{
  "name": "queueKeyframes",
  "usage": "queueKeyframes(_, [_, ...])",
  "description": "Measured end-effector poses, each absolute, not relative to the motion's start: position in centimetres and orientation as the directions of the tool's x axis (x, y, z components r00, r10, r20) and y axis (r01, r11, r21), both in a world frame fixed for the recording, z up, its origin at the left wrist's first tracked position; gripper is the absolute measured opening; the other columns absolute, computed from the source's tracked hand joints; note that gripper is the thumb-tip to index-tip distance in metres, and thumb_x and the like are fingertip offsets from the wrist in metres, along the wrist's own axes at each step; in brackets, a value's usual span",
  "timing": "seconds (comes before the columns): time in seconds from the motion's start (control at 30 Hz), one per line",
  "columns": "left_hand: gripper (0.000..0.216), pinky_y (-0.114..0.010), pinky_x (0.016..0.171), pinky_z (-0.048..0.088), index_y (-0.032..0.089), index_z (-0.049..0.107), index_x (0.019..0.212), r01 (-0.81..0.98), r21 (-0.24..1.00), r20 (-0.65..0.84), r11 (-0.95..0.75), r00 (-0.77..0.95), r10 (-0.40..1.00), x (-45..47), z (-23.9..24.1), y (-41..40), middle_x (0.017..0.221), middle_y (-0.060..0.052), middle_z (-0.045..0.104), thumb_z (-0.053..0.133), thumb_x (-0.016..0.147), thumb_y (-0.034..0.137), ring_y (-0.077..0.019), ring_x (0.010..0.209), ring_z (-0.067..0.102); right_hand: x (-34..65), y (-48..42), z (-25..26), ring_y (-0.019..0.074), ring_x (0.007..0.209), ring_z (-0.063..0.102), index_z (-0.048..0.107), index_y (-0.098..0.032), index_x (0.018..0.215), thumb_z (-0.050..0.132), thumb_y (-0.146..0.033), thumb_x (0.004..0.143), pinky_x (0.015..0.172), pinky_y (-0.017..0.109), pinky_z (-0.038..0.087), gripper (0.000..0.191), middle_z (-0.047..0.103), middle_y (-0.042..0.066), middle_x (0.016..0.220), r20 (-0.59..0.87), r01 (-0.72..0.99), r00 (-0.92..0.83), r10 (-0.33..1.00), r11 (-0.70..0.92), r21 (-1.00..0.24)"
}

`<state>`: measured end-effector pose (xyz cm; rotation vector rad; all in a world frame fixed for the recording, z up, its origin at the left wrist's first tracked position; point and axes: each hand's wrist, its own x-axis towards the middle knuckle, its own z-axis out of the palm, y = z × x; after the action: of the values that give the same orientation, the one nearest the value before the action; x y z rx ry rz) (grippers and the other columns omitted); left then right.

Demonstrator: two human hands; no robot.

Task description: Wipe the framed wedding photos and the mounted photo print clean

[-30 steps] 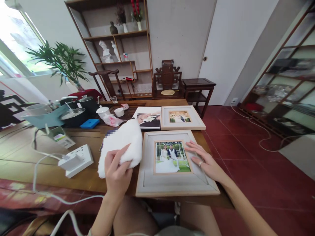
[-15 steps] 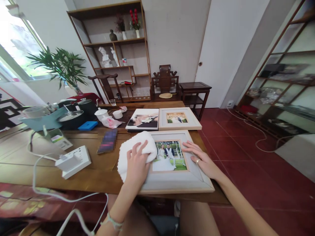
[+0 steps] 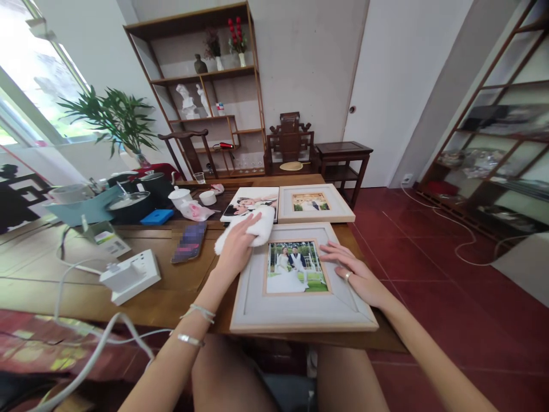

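Observation:
A photo frame (image 3: 278,316) with a pale wide mat and light wood edge lies flat near the table's front edge, showing a couple outdoors. My left hand (image 3: 237,245) presses a white cloth (image 3: 266,226) at the frame's far left corner, fingers over the fabric. The cloth covers that corner and overlaps the lower part of a photo panel (image 3: 231,213) behind. On the frame's right border rests my right hand (image 3: 355,276), fingers stretched out, with a ring on one finger. Behind lies a second framed photo (image 3: 343,210), beside the panel.
A phone (image 3: 189,242) lies left of the cloth. Farther left are a white power strip (image 3: 136,277) with cables, a small opened box (image 3: 107,239), a blue box (image 3: 156,217), a pot (image 3: 128,205) and a white lidded cup (image 3: 180,197). A dark wooden chair (image 3: 290,140) stands behind.
My left hand has moved the cloth away from me, from the frame's left side to its far left corner. The right hand stays on the right border.

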<state>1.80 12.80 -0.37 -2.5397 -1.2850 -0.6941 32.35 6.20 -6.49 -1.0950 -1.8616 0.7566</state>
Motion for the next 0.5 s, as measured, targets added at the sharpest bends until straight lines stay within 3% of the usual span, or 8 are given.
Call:
queueKeyframes(0.1, [0.04,-0.042,0.107,0.037,0.013,0.067,0.103,0.818,0.036,0.373,-0.575,0.523,0.767,2.5,-0.8,13.3,0.143,-0.011,0.044,0.045,0.072,0.0,-0.0257,0.131,0.042,32.4,6.3,-6.5,0.0247,0.136,0.03,0.065,-0.029,0.109,0.046,-0.017,0.083,0.111,0.054,0.023,0.034,0.052,0.002,0.136,0.344,0.4,-0.287,0.894,0.439,-0.805])
queueKeyframes(0.27, [0.022,-0.048,0.108,0.033,0.013,0.069,0.097,0.822,0.01,0.311,-0.569,0.538,0.783,3.2,-1.4,12.4,0.141,-0.012,0.046,0.052,0.086,0.021,-0.0315,0.134,0.037,32.3,6.2,-6.6,0.0227,0.136,0.03,0.064,-0.028,0.109,0.045,-0.014,0.081,0.112,0.051,0.022,0.037,0.051,0.001,0.137,0.34,0.416,-0.263,0.903,0.425,-0.804])
queueKeyframes(0.5, [0.018,-0.049,0.109,0.031,0.016,0.07,0.088,0.827,-0.009,0.234,-0.563,0.549,0.802,3.7,-1.1,7.7,0.142,-0.009,0.046,0.054,0.082,0.012,-0.0299,0.135,0.035,32.0,6.1,-6.5,0.0216,0.137,0.03,0.063,-0.027,0.11,0.044,-0.013,0.078,0.113,0.05,0.02,0.04,0.048,0.001,0.139,0.343,0.408,-0.222,0.913,0.406,-0.818])
